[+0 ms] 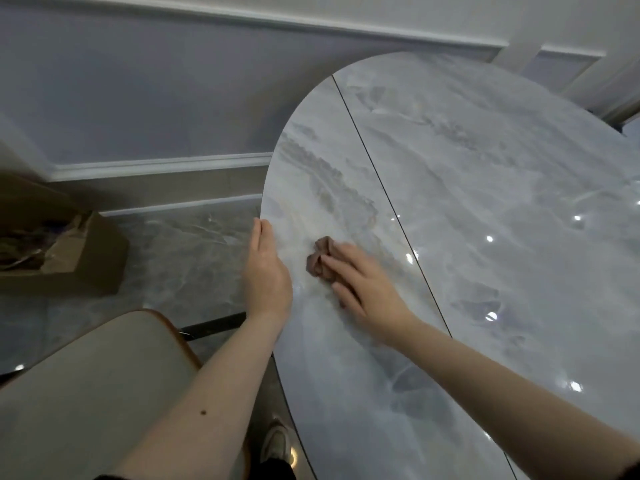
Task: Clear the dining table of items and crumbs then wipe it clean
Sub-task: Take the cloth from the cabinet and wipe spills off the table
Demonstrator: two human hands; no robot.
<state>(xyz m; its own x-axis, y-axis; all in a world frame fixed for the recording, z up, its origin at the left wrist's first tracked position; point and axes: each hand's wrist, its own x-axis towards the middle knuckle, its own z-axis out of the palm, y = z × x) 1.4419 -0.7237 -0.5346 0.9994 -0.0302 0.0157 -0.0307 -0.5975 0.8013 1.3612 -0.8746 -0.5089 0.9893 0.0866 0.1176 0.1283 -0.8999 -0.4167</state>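
Head view looks down on the scene. At the far left an open brown cardboard box [65, 258] with crumpled paper inside stands on the glossy grey marble floor [187, 251], close to the wall with white mouldings [166, 168]. Nearer, a beige padded chair with a brown rim [90, 386] stands just beside the counter. The left hand [266, 271] is cupped at the rim of the round grey marble counter [485, 220], with its fingers [261, 233] straight and together and holding nothing; I judge it waits there as a catcher for crumbs. To its right, the right hand [363, 285] presses a small crumpled brown cloth [320, 259] flat on the counter, fingers [341, 265] spread over it, probably to sweep toward the cupped hand. The cloth lies near the rim, left of the thin dark seam [391, 209] that crosses the top. No dishes show on the visible surface, so the task seems to be at the wiping part. The polished top reflects ceiling lights as bright spots.
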